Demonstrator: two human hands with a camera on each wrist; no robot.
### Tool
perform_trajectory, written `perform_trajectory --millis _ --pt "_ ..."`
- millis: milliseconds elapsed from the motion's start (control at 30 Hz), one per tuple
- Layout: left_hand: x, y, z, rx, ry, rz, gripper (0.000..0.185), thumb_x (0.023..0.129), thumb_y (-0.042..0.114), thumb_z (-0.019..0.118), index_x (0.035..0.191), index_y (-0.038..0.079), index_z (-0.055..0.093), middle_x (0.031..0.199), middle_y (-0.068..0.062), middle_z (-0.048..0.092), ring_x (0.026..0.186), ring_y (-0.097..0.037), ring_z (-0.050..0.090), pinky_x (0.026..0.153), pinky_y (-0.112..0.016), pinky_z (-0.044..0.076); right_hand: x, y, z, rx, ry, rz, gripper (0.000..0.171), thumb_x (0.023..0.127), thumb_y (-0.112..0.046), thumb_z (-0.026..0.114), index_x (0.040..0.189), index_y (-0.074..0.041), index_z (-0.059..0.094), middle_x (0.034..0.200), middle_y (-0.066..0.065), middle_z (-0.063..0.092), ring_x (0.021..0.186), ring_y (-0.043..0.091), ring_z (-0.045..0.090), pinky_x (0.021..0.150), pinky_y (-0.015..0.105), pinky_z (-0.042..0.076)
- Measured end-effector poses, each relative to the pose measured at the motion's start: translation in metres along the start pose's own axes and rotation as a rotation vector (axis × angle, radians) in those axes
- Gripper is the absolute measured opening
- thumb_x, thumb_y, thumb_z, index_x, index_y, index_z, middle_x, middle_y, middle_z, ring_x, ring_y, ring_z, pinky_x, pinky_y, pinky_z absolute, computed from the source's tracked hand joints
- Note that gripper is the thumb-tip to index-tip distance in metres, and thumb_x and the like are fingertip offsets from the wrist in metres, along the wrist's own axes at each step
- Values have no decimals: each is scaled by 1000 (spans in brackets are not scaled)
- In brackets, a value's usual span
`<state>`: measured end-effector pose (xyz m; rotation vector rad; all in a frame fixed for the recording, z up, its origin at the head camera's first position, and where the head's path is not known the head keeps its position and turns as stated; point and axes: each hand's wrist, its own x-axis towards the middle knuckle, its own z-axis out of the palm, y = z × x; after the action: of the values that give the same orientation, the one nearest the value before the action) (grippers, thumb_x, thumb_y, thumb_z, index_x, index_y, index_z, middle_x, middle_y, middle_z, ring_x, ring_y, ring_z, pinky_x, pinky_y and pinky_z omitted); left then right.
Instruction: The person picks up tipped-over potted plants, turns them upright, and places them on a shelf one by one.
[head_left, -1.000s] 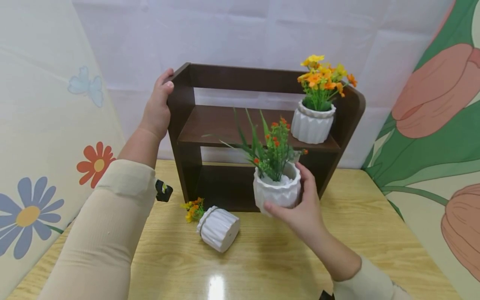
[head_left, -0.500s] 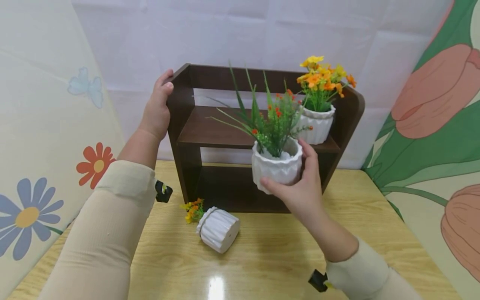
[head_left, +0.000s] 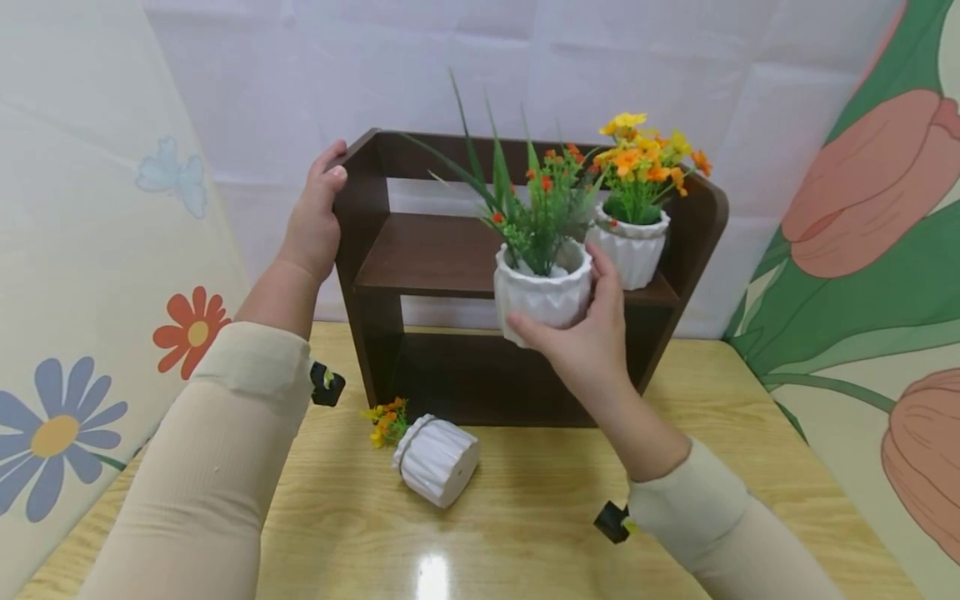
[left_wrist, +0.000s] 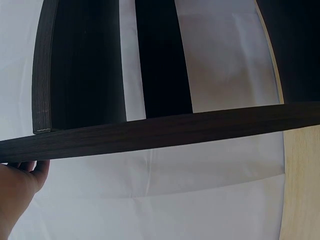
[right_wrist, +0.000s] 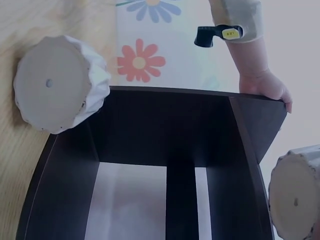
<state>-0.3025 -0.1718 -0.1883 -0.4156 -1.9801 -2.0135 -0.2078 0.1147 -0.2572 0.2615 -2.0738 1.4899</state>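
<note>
My right hand [head_left: 581, 337] grips a white fluted flowerpot [head_left: 536, 296] with long green leaves and small red flowers. It is held upright in front of the dark brown shelf [head_left: 423, 250], apart from it as far as I can see. The same pot's underside [right_wrist: 295, 197] shows in the right wrist view. My left hand [head_left: 313, 212] holds the upper left edge of the shelf's side panel. On the upper board at the right stands a second white flowerpot [head_left: 633, 250] with orange and yellow flowers. A third flowerpot [head_left: 438, 458], with similar flowers, lies on its side before the shelf.
The shelf stands on a light wooden table [head_left: 540, 508] against a pale cloth [head_left: 480, 67]. Flower-printed panels flank it, a left panel [head_left: 90, 250] and a right panel [head_left: 862, 333]. Below the upper board is the dark lower board [head_left: 465, 379].
My right hand has lifted the potted plant from low before the shelf to about the upper board's height. The left hand stays on the side panel. The fallen pot has not moved.
</note>
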Motion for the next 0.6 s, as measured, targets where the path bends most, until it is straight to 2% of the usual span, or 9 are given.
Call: perform_trajectory --millis 233,600 --pt "1 0 0 11 4 1 53 101 32 26 154 29 25 140 -5 36 107 -14 46 94 -27 35 14 -2 11 -11 23 -13 105 65 -24 90 150 -18 28 146 8 41 130 21 43 105 44 40" --pt "1 0 -1 14 2 -2 54 100 32 26 154 28 24 138 -2 38 107 -14 46 93 -27 35 37 -1 27 -21 93 -61 102 65 -27 90 147 -15 32 139 11 47 123 23 48 100 41 44"
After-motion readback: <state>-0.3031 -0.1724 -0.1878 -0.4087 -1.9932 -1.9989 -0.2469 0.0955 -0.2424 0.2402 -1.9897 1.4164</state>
